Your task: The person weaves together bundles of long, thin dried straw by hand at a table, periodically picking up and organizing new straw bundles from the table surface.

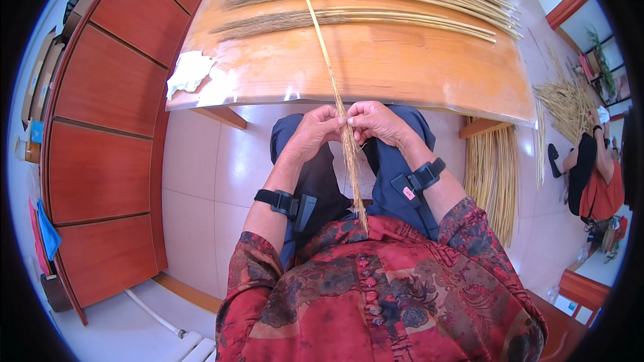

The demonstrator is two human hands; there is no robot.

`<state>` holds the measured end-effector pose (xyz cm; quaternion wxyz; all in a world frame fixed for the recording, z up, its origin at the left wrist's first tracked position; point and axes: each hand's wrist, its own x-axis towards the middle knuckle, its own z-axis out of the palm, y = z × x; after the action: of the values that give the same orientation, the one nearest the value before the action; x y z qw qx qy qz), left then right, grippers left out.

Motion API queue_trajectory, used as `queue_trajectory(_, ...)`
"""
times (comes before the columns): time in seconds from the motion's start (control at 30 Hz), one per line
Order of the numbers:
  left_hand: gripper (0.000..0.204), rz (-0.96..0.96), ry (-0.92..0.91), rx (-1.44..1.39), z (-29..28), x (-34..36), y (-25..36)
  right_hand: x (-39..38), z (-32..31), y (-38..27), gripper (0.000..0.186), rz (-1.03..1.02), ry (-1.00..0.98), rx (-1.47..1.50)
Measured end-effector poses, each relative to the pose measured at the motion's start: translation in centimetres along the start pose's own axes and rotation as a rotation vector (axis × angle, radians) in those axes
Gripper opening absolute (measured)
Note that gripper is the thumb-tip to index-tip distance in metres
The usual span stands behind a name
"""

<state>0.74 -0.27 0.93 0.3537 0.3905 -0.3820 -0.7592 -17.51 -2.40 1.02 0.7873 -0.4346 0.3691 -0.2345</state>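
Note:
Between my two hands runs one long dried grass stalk (325, 50), its bare stem slanting up across the table and its bushy seed head (351, 164) hanging toward my lap. My left hand (318, 131) pinches it from the left with thumb and fingers. From the other side my right hand (377, 124) pinches the same spot, the thumb tips almost meeting. Both hands are above my knees, just in front of the table's near edge. Some fingertips are hidden behind the seed head.
On the wooden table (402, 70) lie several bundled stalks (376, 17) and a crumpled white tissue (190, 74). More stalks (493, 174) are on the floor to the right, near a loose pile (567, 107). Another person (597, 174) sits far right. Red cabinets (100, 167) line the left.

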Motion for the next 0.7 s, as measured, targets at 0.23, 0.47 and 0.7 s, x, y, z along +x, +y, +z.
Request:
queue_trajectory(0.23,0.013,0.060,-0.002,-0.049,-0.26,-0.14,-0.22,-0.29,-0.65,-0.14,0.013,0.002,-0.026,0.112)
queue_trajectory(0.47,0.009,0.070,-0.037,-0.062,-0.65,0.00,-0.54,-0.73,-0.82,-0.25,0.011,-0.001,-0.005,0.131)
queue_trajectory(0.7,0.006,0.058,-0.031,-0.127,-0.53,-0.28,0.03,-0.74,-0.64,-0.57,0.011,0.009,-0.008,0.102)
